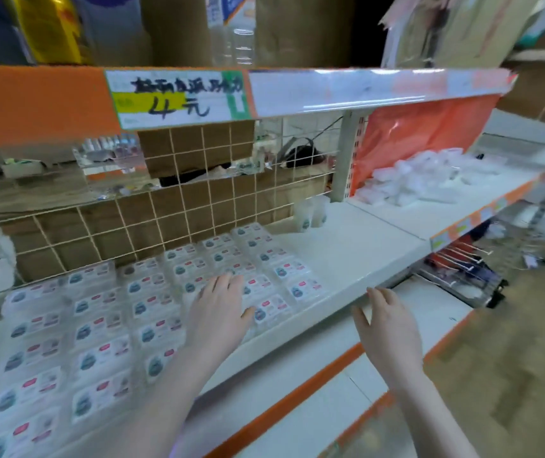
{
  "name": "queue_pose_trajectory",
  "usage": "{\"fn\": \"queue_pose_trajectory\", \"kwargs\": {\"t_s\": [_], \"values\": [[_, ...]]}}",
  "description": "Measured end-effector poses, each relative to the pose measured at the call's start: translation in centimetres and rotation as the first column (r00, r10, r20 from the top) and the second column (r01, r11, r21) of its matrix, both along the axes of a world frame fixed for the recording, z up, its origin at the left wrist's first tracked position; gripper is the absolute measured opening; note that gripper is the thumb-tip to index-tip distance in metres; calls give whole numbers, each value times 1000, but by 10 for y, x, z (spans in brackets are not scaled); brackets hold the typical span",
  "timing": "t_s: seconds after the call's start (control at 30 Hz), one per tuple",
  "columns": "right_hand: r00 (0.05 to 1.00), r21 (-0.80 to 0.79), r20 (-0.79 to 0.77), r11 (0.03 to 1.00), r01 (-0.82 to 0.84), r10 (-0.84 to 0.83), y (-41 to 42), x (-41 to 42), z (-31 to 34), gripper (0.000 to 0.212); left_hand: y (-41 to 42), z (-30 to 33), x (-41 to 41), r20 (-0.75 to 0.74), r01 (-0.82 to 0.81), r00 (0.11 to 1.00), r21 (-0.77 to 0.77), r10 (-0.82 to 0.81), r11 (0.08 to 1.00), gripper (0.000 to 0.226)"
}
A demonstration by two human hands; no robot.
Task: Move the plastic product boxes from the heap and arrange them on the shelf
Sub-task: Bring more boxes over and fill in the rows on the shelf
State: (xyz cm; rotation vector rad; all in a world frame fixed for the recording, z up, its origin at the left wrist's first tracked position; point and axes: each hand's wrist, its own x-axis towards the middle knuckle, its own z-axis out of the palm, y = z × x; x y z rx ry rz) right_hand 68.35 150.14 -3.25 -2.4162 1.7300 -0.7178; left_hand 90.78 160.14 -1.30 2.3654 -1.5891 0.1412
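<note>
While left hand (221,302) presses arranged boxes (99,325), heap (430,180) lies well apart — ungripped.

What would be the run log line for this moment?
left hand: open, on labelled clear plastic boxes | right hand: open, empty | heap: far right

The shelf (347,256) is white with an orange front edge. The plastic product boxes (99,312) laid in rows on it are clear, each with a white label carrying a teal-grey round mark and a small red patch. The heap (430,180) at the far right is clear to milky white, and an orange-red plastic sheet (423,133) hangs behind it. The back grid (178,206) is cream wire in a square pattern over brown cardboard. The upper shelf's edge strip (33,104) is orange; the price tag (178,97) on it is white with a yellow band, green trim and black handwriting. The floor (512,375) is mottled brown.
</note>
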Motion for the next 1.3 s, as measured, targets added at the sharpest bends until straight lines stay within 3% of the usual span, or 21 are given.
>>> {"fn": "queue_pose_trajectory", "kwargs": {"t_s": [0.27,0.5,0.63,0.8,1.07,1.3], "values": [[991,-38,-2,991,132,-132,-85,-125,0,42,-132,9,-120,6,198,980,-25,-198,980,58],[986,-51,-8,985,166,-166,-203,-246,3,37,-266,11,-242,-22,232,972,-36,-233,972,61],[988,-59,27,986,156,-155,-267,-288,10,45,-328,19,-288,-24,234,971,-63,-236,970,58],[991,-69,40,989,127,-125,-339,-308,12,33,-396,20,-310,3,227,974,-49,-227,973,54],[994,-53,51,994,96,-93,-469,-315,1,30,-521,-2,-316,-24,237,971,-58,-239,970,57],[994,-53,2,993,106,-106,-586,-317,1,23,-643,-3,-322,-46,340,939,-6,-340,940,62]]}}
